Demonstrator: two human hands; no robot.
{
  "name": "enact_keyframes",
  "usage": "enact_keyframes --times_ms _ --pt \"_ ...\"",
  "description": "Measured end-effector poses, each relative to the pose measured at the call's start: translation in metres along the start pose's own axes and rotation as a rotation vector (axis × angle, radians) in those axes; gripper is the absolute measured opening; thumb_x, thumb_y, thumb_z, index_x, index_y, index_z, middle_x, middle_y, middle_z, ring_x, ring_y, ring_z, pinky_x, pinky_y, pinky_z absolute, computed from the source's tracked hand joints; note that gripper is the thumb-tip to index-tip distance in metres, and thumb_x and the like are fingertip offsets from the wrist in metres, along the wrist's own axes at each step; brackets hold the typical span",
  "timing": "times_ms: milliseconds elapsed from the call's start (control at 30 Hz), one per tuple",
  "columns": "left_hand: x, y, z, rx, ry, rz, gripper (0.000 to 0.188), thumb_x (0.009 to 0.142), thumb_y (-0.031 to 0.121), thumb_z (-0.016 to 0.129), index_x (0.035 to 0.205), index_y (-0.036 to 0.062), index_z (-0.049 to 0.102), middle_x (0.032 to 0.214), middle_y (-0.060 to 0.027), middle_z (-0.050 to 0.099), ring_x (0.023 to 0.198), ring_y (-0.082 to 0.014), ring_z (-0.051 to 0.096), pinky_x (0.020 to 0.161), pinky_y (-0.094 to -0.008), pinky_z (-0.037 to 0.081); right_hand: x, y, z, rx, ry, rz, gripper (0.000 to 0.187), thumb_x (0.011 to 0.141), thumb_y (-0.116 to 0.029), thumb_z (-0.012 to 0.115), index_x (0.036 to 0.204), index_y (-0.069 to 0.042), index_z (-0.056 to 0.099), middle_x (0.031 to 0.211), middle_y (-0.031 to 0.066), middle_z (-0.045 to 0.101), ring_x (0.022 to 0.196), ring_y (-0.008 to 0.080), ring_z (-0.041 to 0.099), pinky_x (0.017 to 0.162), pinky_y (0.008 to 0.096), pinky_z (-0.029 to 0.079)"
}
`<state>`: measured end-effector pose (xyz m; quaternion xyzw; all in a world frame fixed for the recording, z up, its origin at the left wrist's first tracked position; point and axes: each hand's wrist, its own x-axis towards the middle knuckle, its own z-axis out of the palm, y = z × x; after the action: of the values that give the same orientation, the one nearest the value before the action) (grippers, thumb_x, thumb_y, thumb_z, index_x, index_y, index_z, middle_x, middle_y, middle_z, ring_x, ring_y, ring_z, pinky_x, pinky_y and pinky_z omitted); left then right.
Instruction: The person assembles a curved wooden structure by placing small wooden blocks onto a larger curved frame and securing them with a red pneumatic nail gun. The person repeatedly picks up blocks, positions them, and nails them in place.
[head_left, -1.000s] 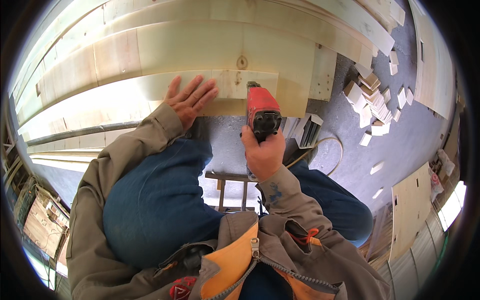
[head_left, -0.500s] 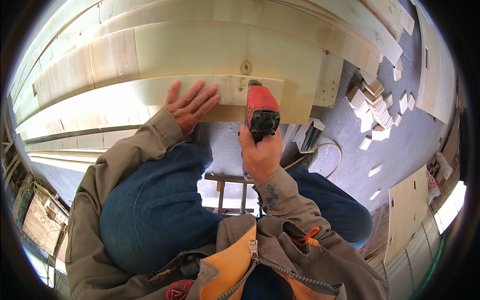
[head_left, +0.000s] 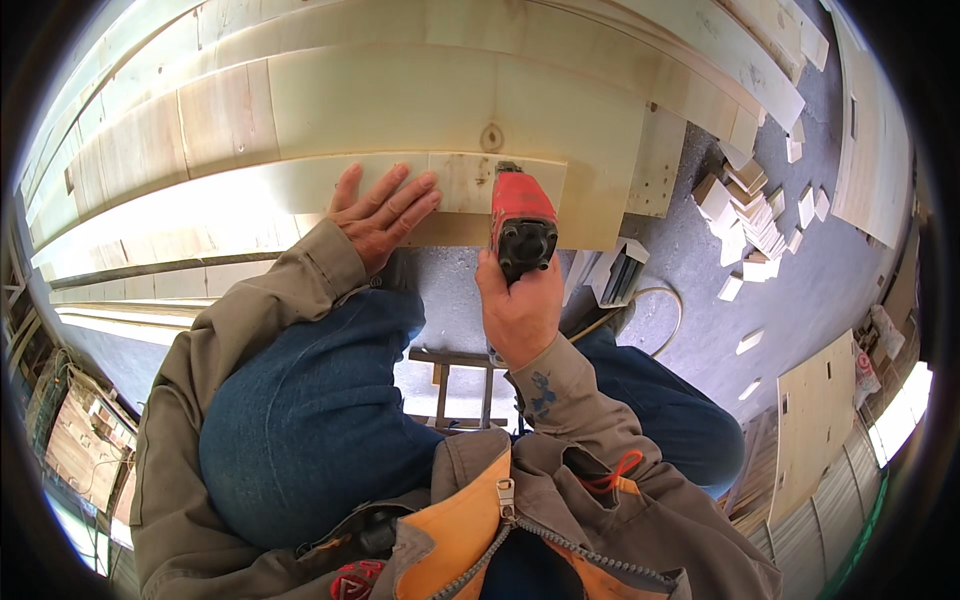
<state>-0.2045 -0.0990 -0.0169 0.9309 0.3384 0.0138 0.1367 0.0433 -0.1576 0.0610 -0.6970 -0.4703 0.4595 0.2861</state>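
My left hand (head_left: 385,210) lies flat with its fingers stretched out on a narrow pale wooden board (head_left: 480,180). That board rests along a wider wooden panel (head_left: 380,105). In my right hand (head_left: 525,310) is the handle of a red nail gun (head_left: 523,200) with a black rear cap. Its nose is over the narrow board, near the right end; whether it touches the wood I cannot tell. My right palm hides most of the handle.
Long wooden boards (head_left: 150,140) stretch away to the left. Small wood offcuts (head_left: 745,215) lie heaped on the grey floor (head_left: 690,265) to the right. A yellowish hose (head_left: 680,310) curls beside my right leg. Another wood panel (head_left: 812,415) is at the lower right.
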Motion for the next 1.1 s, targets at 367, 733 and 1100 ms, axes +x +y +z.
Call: enact_keyframes --times_ms 367,733,1100 --pt "0.0 0.0 0.0 -0.017 0.003 -0.011 0.067 0.093 0.007 0.062 0.158 0.0169 0.05 0.17 -0.0038 0.041 0.156 -0.0286 0.039 0.123 -0.065 0.021 -0.002 -0.002 0.007 0.046 0.027 -0.008 0.035 0.093 -0.008 0.071 0.126 -0.004 0.064 0.122 0.0181 0.064 0.111 0.0416 0.059 0.097 0.048 0.049" --pt "0.0 0.001 0.001 -0.027 0.019 -0.014 0.065 0.093 0.007 0.061 0.157 0.0168 0.052 0.169 -0.0029 0.043 0.156 -0.0283 0.04 0.124 -0.0643 0.021 -0.015 -0.002 0.003 0.027 -0.004 0.048 0.037 0.092 -0.009 0.072 0.128 -0.004 0.063 0.12 0.0169 0.065 0.11 0.039 0.061 0.097 0.0464 0.05" --pt "0.0 0.002 -0.003 -0.021 -0.014 -0.029 0.069 0.095 0.007 0.06 0.161 0.0191 0.046 0.171 -0.0016 0.039 0.155 -0.0244 0.04 0.122 -0.0636 0.026 -0.017 0.002 0.002 0.018 -0.008 0.013 0.036 0.092 -0.009 0.072 0.126 -0.003 0.064 0.121 0.0187 0.064 0.111 0.0421 0.06 0.096 0.0486 0.05"
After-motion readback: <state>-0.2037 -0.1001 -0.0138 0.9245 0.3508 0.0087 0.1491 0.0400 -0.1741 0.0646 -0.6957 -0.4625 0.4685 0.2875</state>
